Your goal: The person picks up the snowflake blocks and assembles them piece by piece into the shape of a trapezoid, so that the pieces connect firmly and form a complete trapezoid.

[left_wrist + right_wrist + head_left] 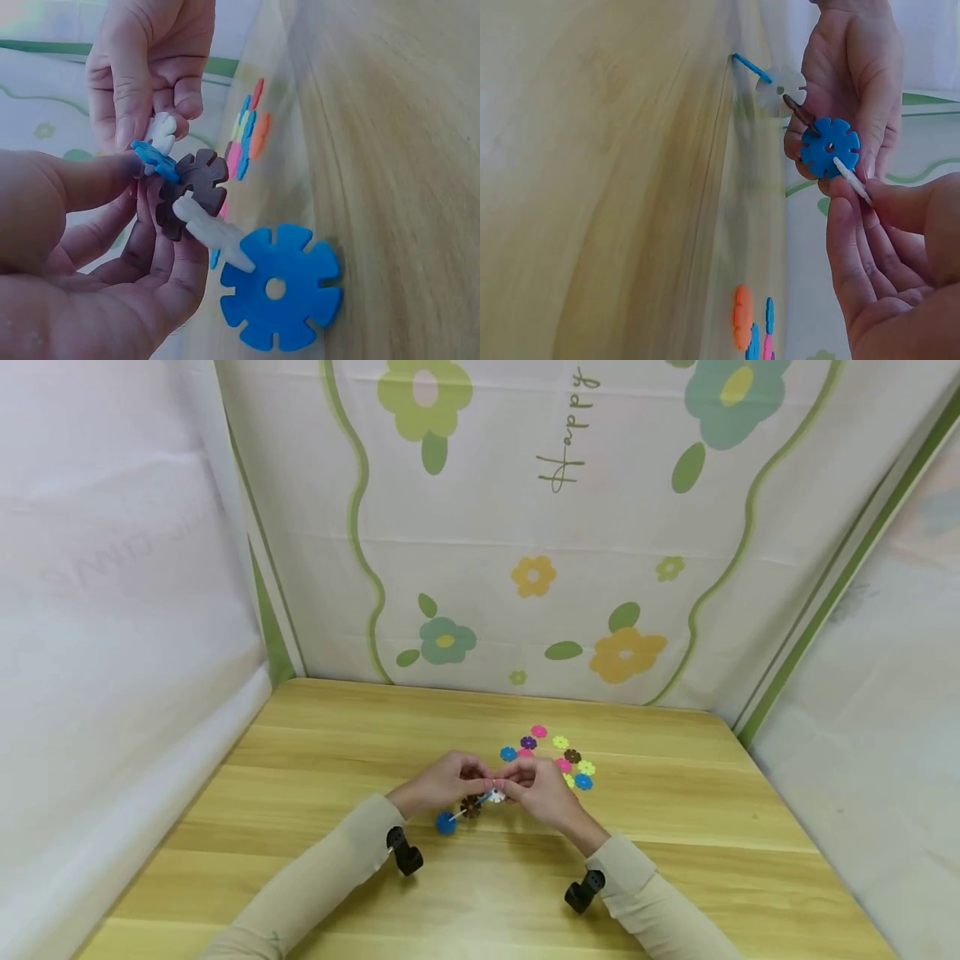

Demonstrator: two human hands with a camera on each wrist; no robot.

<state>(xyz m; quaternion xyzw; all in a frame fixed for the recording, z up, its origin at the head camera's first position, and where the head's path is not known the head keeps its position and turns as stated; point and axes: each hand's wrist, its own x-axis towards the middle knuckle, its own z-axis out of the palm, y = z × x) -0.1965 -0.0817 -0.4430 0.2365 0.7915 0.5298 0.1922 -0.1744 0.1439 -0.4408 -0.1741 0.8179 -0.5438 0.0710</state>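
Both hands meet over the table around a chain of slotted snowflake discs. My left hand grips the chain near a blue disc, whose slot joins a brown disc. From the brown one the chain runs through a white disc to a blue end disc, which hangs out free of the fingers. At the other end my right hand pinches a white disc between thumb and fingers, its edge right at the nearer blue disc.
Loose discs lie flat just beyond the right hand: pink, purple, yellow, blue, and an orange one. The wooden table is enclosed by fabric walls, the back one flower-printed.
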